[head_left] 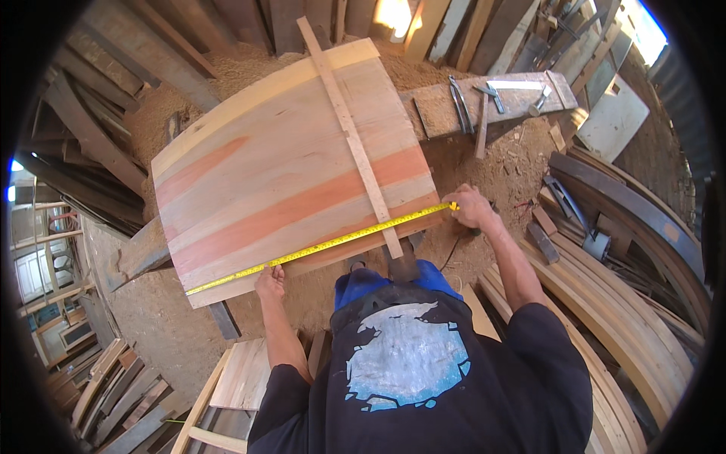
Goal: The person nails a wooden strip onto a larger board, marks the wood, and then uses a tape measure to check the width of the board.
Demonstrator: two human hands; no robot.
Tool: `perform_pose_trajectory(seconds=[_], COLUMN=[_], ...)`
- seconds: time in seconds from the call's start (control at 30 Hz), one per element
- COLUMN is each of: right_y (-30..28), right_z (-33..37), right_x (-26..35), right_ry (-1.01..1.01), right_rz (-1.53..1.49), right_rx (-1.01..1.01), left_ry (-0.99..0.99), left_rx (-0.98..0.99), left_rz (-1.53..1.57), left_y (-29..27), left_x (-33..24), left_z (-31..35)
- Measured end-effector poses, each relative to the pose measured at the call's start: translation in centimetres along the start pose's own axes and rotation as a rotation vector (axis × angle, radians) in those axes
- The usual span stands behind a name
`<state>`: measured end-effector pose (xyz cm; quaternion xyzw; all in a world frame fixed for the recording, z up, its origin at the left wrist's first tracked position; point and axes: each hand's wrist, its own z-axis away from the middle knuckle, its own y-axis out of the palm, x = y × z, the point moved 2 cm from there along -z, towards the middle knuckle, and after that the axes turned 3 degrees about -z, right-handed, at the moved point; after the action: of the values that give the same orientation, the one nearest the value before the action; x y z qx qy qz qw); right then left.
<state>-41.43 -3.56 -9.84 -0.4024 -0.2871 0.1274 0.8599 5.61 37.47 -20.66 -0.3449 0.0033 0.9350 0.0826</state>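
A wide wooden panel with reddish streaks lies in front of me, its far edge curved. Across its near part runs the yellow blade of a tape measure, stretched from the left edge to the right one. My right hand is closed around the tape's right end, just past the panel's corner; the fingers mostly hide the case. At the near edge, my left hand has curled fingers, pinching at the blade left of its middle. A narrow wooden strip lies lengthwise over the panel, and the blade crosses it near its lower end.
Beyond the panel's right side, a plank bench bears pincers, a hammer and a white-edged saw. Curved timbers are stacked at my right. Boards lean at the back over sawdust. A wooden frame lies lower left.
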Motion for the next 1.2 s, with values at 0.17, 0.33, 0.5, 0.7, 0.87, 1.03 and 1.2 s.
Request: perform_pose_trajectory(seconds=[0.17,0.33,0.5,0.7,0.87,1.03,1.2], right_y=[-0.7,-1.0,-0.7,-0.6,-0.1,1.8,-1.5], right_z=[0.4,0.6,-0.2,-0.6,-1.4,-2.1,-4.3], right_x=[-4.7,-5.4,-6.0,-5.4,-5.5,-3.0,0.2], right_ry=[-0.04,-0.056,-0.033,-0.033,-0.104,-0.167,-0.131], right_rz=[-0.08,-0.094,-0.115,-0.114,-0.06,-0.147,-0.328], right_rx=[-0.027,-0.03,-0.026,-0.012,0.07,0.166,0.104], left_ry=[-0.009,-0.003,-0.015,0.0,0.001,0.346,0.94], left_rx=[-0.016,-0.063,-0.073,-0.061,-0.061,0.338,0.241], left_rz=[-0.12,-0.154,-0.182,-0.169,-0.167,-0.115,-1.003], left_y=[2.3,3.7,4.5,3.8,4.1,11.1,25.9], left_x=[1.3,2.0,2.2,2.1,1.8,0.2,1.4], left_z=[1.9,2.8,2.6,2.4,3.3,7.3,11.0])
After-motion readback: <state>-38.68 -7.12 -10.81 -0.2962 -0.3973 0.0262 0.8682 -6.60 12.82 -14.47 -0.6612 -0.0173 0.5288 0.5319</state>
